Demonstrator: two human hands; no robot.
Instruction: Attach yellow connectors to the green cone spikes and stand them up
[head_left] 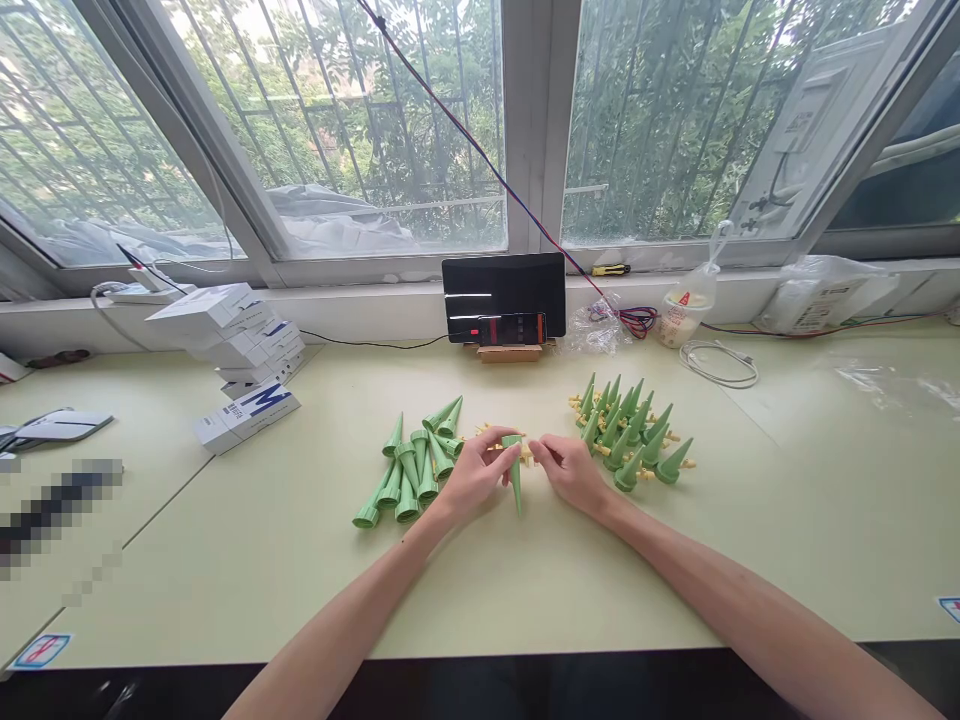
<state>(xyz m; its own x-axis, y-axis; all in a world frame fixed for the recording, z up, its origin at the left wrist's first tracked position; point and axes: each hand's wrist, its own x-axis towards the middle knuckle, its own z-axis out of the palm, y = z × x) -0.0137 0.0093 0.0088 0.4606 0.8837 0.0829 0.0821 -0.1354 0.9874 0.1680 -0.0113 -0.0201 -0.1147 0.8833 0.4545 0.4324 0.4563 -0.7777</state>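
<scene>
My left hand (480,468) is closed round the wide capped end of a green plastic watering spike (516,488), its tip pointing down toward the table. Close by on the right, my right hand (571,470) pinches its thumb and fingertips together; what they hold is too small to make out. Small pale yellow valve pieces (525,455) show between and behind the hands, partly hidden by them. Left of my left hand lies a loose pile of green spikes (407,465). Beyond my right hand, several green spikes fitted with yellow pieces (630,425) stand in a cluster, tips up.
A dark tablet (504,285) with a phone (512,329) before it leans at the back. White boxes (247,418) are stacked at the left. A drink cup in a bag (684,308), a coiled white cable (720,365) and clear plastic wrap (596,328) lie along the window side.
</scene>
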